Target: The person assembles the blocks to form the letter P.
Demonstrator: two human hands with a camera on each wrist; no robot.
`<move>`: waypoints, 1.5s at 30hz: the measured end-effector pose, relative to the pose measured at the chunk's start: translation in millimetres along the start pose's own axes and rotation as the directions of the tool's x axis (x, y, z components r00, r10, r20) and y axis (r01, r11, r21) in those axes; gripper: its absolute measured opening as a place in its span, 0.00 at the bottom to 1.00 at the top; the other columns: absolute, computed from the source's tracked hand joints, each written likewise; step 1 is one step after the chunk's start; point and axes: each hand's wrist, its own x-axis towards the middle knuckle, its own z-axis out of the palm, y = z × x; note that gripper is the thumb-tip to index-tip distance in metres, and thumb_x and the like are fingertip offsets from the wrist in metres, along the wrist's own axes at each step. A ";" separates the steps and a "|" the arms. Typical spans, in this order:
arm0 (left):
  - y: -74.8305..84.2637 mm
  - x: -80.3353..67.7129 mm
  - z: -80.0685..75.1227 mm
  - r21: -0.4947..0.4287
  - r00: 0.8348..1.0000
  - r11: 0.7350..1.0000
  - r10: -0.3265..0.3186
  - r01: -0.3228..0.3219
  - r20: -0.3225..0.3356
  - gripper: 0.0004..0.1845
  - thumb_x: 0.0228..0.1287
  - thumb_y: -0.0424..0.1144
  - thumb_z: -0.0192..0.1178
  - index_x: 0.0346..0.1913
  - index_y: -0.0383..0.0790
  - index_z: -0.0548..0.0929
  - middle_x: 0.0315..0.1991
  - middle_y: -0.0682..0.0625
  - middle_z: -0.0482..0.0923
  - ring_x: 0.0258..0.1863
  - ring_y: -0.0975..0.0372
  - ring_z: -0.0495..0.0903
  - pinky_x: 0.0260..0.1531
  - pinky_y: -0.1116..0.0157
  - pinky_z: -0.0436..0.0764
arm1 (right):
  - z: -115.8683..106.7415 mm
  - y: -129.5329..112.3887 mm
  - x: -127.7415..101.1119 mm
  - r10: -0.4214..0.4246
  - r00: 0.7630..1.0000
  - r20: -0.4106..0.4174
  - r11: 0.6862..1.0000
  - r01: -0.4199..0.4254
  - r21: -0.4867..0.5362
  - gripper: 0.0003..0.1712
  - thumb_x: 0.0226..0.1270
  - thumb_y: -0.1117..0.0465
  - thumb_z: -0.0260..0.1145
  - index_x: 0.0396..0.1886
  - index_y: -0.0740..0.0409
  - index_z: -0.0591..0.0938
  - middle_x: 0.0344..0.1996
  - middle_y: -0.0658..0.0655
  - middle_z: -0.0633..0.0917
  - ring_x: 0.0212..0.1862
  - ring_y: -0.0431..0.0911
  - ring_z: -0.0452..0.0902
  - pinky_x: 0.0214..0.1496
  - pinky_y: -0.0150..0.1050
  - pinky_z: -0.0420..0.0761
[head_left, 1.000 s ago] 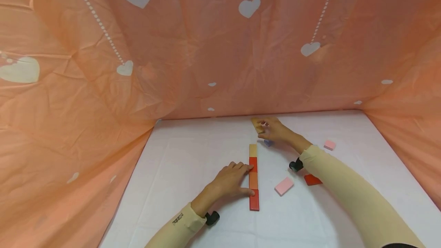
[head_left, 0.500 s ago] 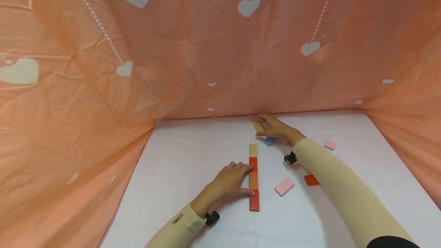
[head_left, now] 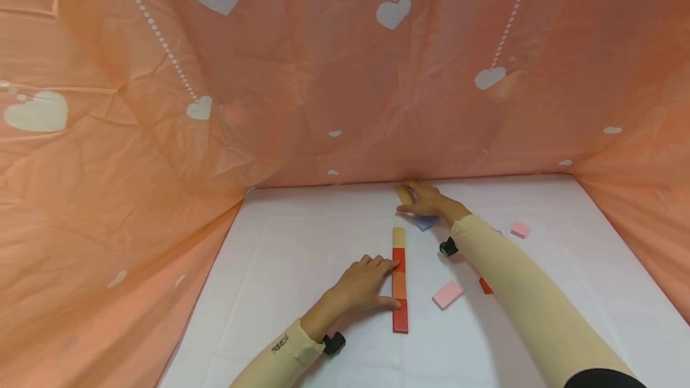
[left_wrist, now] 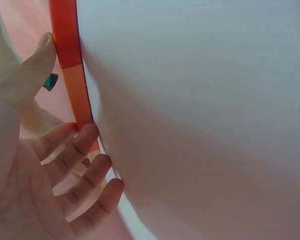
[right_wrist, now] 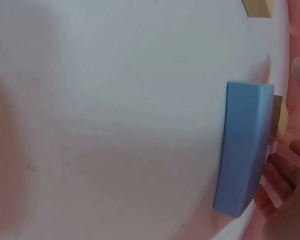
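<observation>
My left hand point(head_left: 358, 285) lies beside a straight row of wooden blocks. Its thumb rests on the near red block point(head_left: 400, 320) and its index finger on the far red block point(head_left: 399, 255). An orange block point(head_left: 399, 285) sits between those two, and a yellow block point(head_left: 398, 237) ends the row. At the back, my right hand point(head_left: 428, 199) reaches over another yellow block point(head_left: 403, 194), thumb and fingers spread to either side of it. Below that hand is a blue block point(head_left: 425, 223), its long side toward the camera in the right wrist view.
On the white cloth point(head_left: 302, 232) lie a pink block point(head_left: 447, 295) right of the row and a smaller pink block point(head_left: 520, 230) farther right. A red block point(head_left: 486, 285) is partly behind the right sleeve. An orange curtain point(head_left: 323, 76) borders the back edge.
My right hand has spread its fingers and shifted slightly around the far yellow block, uncovering more of the blue block. The right forearm has swung left, covering more of the red block. My left hand stays put.
</observation>
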 end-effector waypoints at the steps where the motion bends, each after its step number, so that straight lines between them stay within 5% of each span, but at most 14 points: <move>1: 0.3 0.1 -0.2 -0.001 1.000 1.000 -0.002 0.002 0.001 0.49 0.60 0.69 0.74 0.79 0.49 0.72 0.70 0.52 0.77 0.64 0.55 0.76 0.61 0.57 0.78 | 0.3 -0.4 0.4 0.005 1.000 0.005 1.000 -0.005 -0.005 0.49 0.73 0.40 0.70 0.81 0.65 0.65 0.78 0.72 0.67 0.79 0.71 0.59 0.79 0.68 0.57; 8: -0.2 0.5 1.6 0.027 1.000 1.000 0.008 -0.007 -0.010 0.49 0.60 0.70 0.73 0.78 0.50 0.73 0.69 0.53 0.78 0.63 0.56 0.76 0.59 0.59 0.79 | 3.0 -1.0 1.2 0.019 1.000 0.014 0.999 -0.018 -0.041 0.51 0.74 0.39 0.66 0.83 0.66 0.62 0.82 0.73 0.60 0.82 0.71 0.51 0.79 0.71 0.53; 17: -1.2 0.5 2.7 0.032 1.000 0.999 0.014 -0.014 -0.021 0.48 0.60 0.70 0.73 0.77 0.49 0.73 0.68 0.53 0.78 0.62 0.56 0.76 0.58 0.59 0.79 | -2.0 -4.5 -1.2 0.014 0.999 0.041 0.997 -0.011 -0.070 0.51 0.74 0.39 0.67 0.83 0.66 0.63 0.81 0.74 0.61 0.82 0.71 0.52 0.80 0.70 0.54; 30: 0.5 1.6 2.1 0.037 1.000 0.999 -0.001 0.001 -0.003 0.48 0.60 0.70 0.73 0.78 0.50 0.73 0.69 0.53 0.77 0.64 0.56 0.76 0.59 0.59 0.79 | -16.3 -1.1 -9.5 0.167 0.967 0.192 0.981 -0.182 0.062 0.57 0.68 0.45 0.77 0.88 0.53 0.57 0.85 0.68 0.54 0.82 0.65 0.51 0.80 0.70 0.54; 45: 0.1 0.1 1.8 0.031 1.000 1.000 0.002 -0.002 -0.004 0.49 0.60 0.70 0.74 0.78 0.50 0.73 0.69 0.52 0.78 0.64 0.56 0.76 0.60 0.58 0.79 | -12.3 -3.0 -13.4 0.099 0.986 0.136 0.988 -0.113 0.100 0.52 0.60 0.42 0.83 0.75 0.64 0.70 0.70 0.67 0.72 0.67 0.61 0.69 0.75 0.63 0.68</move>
